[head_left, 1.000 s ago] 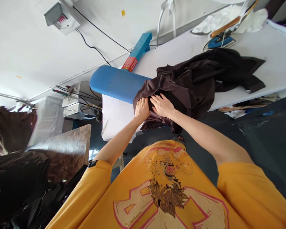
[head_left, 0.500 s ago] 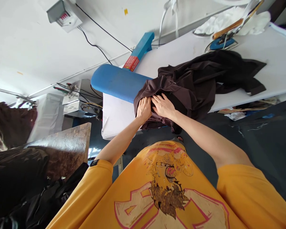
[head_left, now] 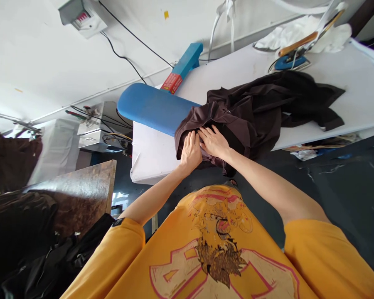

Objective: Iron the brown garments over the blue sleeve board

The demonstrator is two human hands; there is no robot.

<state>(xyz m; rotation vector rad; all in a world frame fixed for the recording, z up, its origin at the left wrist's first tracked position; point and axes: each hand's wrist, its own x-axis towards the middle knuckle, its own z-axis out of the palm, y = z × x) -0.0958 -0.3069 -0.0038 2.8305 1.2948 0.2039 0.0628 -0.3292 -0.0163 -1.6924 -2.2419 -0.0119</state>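
Note:
A dark brown garment [head_left: 262,104] lies bunched over the right end of a blue padded pressing arm [head_left: 152,106] and trails right across the white table. My left hand [head_left: 191,149] rests on the garment near its left edge, fingers stretched out side by side. Close beside it, my right hand [head_left: 213,141] lies on the cloth with its fingers spread. The two hands nearly meet at the fingertips. Neither hand grips the fabric, as far as I can see.
An iron [head_left: 289,62] with a blue body stands at the back right of the white table [head_left: 321,66], by crumpled white cloth [head_left: 302,31]. A wooden board [head_left: 90,195] and dark clothes [head_left: 15,224] are at the left. A metal control box [head_left: 90,139] with cables stands behind.
My left hand has shifted slightly right and toward me, off the garment's left part and closer to my right hand. My right hand has barely moved.

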